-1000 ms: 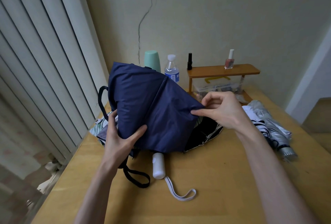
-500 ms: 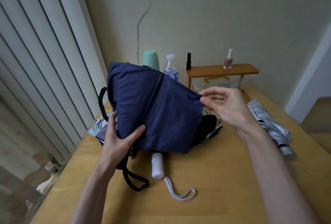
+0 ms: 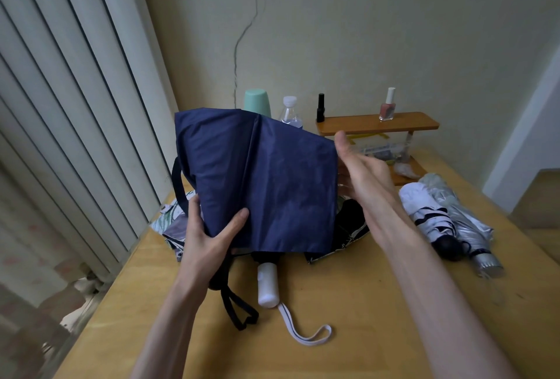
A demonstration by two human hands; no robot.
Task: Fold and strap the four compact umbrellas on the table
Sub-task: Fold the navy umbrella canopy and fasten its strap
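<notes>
Gripping navy umbrella [image 3: 266, 184] low-left — left hand [image 3: 209, 242] | right hand [image 3: 363, 175] at its right edge — grip unclear

Bare desk [image 3: 378, 318] lies open at the near right. A white handle [image 3: 268, 286] and black strap loop [image 3: 239, 313] occupy near centre. A white umbrella [image 3: 424, 209] and silver umbrella [image 3: 463, 212] block the right, a wooden shelf [image 3: 375, 122] the far side.
</notes>
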